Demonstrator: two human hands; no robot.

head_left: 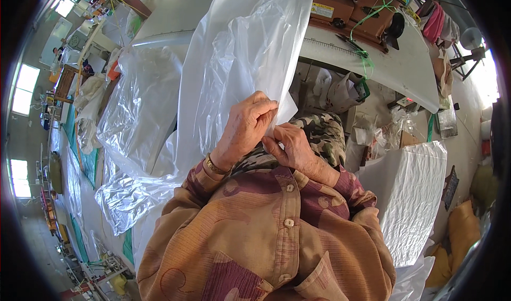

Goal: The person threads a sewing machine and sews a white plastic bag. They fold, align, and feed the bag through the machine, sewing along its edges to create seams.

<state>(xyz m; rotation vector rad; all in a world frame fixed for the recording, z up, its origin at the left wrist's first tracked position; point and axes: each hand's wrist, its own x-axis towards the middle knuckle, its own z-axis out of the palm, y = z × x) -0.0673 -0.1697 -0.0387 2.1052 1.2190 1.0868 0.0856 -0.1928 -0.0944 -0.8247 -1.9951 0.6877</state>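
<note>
A long white woven-plastic sheet (199, 83) runs from the table down to my lap, with crinkled clear plastic film (247, 40) lying over it. My left hand (247, 122) is closed on the near end of the sheet, thumb and fingers pinched at its edge. Just below and to the right, my right hand (293, 147) pinches the same edge between thumb and fingers. A small folded corner of the sheet (287, 108) sticks out beyond my left fingertips. Whether the film is also caught in my fingers, I cannot tell.
A brown sewing machine (354, 13) stands on the table at the far right. Small thread snips (351, 44) on green string lie beside a ruler marking (324, 45). Clear film (143, 104) drapes at the left. A white woven stack (410, 200) stands at my right.
</note>
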